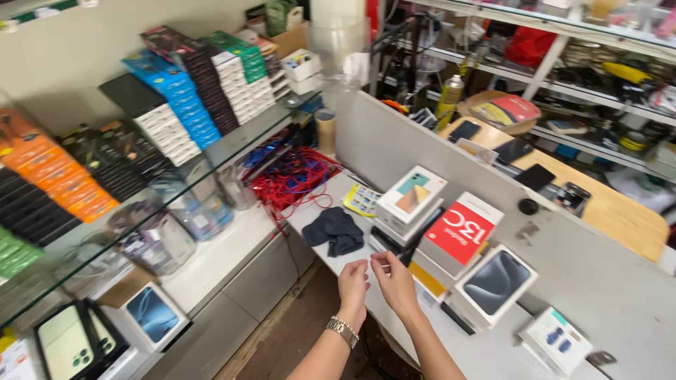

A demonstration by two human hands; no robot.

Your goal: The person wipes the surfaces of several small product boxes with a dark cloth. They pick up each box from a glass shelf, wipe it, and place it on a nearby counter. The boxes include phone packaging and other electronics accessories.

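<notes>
Both hands meet over the tabletop (486,352) edge. Left hand (352,285) and right hand (394,281) fingers pinch together (holding something tiny, unclear); dark cloth (336,230) lies just beyond.

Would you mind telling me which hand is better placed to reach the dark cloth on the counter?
The left hand, probably. It sits nearer the dark cloth, with bare counter between them, while the right hand lies toward the stacked phone boxes.
</notes>
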